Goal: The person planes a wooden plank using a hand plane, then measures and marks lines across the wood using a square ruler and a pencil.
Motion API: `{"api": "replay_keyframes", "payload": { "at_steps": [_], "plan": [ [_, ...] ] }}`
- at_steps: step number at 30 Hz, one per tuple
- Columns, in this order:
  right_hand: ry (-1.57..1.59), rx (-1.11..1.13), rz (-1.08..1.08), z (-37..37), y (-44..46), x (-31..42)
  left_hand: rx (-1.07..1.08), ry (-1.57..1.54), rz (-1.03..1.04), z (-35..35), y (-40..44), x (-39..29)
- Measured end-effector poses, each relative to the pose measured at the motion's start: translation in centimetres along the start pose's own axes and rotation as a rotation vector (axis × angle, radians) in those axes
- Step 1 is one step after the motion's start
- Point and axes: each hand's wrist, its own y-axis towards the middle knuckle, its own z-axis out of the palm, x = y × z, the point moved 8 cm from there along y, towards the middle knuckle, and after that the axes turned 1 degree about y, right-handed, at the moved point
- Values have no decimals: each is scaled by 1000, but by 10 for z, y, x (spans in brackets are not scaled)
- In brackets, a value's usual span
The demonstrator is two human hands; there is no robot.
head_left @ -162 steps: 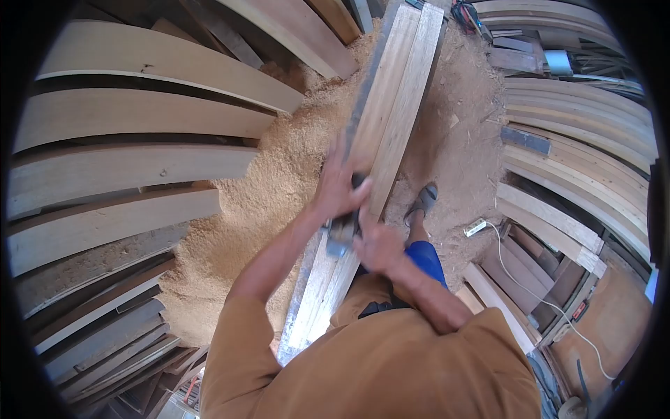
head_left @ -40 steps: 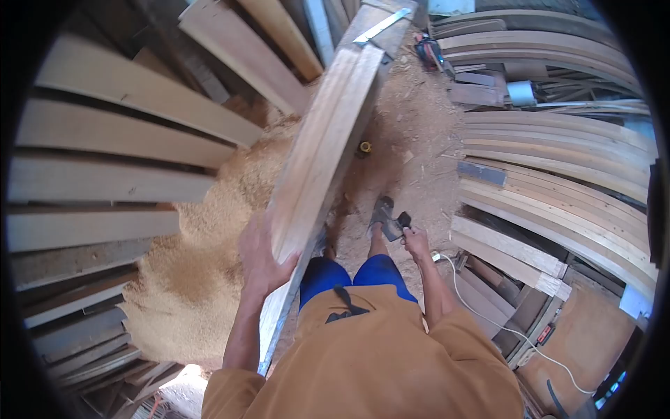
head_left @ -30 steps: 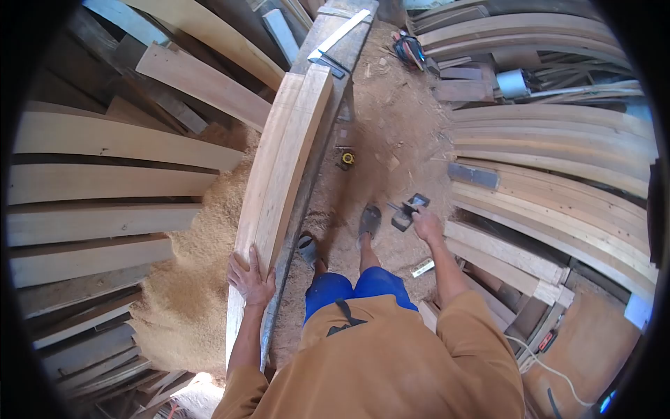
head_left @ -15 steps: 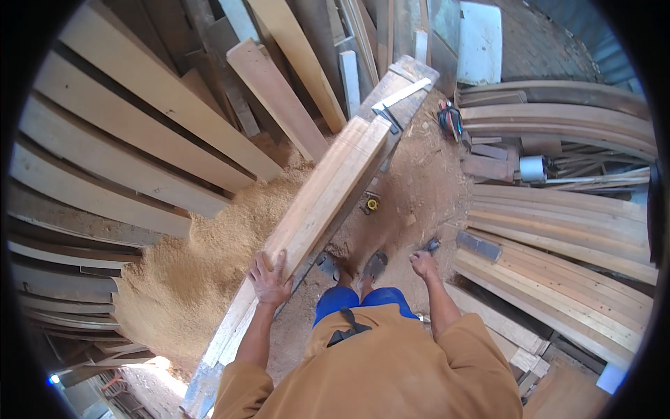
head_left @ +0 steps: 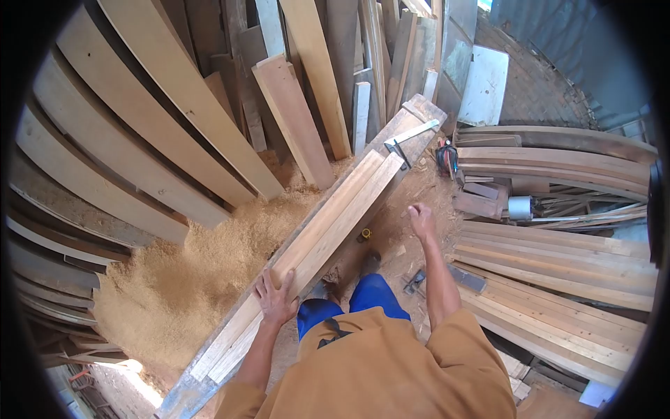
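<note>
My left hand (head_left: 276, 299) rests with its fingers apart on two light wooden boards (head_left: 328, 227) lying side by side along a narrow workbench (head_left: 427, 112). Over the floor to the right of the bench, my right hand (head_left: 421, 220) is raised with curled fingers; anything inside them is too small to make out. At the bench's far end lies a square (head_left: 413, 133) with a pale blade and dark stock, close to the board ends. A yellow and black tape measure (head_left: 365, 234) is on the floor beside the bench.
A sawdust heap (head_left: 160, 293) covers the floor at left, below leaning planks (head_left: 146, 126). Stacked timber (head_left: 558, 265) lies at right. A red and black power tool (head_left: 447, 158) sits past my right hand, and a dark metal tool (head_left: 414, 281) lies by the timber.
My right hand has moved forward, away from the dark metal tool. My left hand stays on the boards. The view has shifted, and my legs have stepped forward along the bench.
</note>
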Motion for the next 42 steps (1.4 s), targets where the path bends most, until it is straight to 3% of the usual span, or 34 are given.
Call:
{"api": "replay_keyframes", "payload": {
  "at_steps": [6, 16, 27, 42],
  "plan": [
    [-80, 62, -15, -8, 114, 7, -31, -79, 18, -5, 57, -46],
    [-338, 210, -100, 63, 244, -10, -45, 10, -13, -2, 144, -126],
    [-379, 406, 35, 87, 260, -9, -72, -14, -11, -11, 150, -131],
    [-317, 439, -137, 98, 276, -21, -71, 1, -35, -6, 148, -129]
  ]
}}
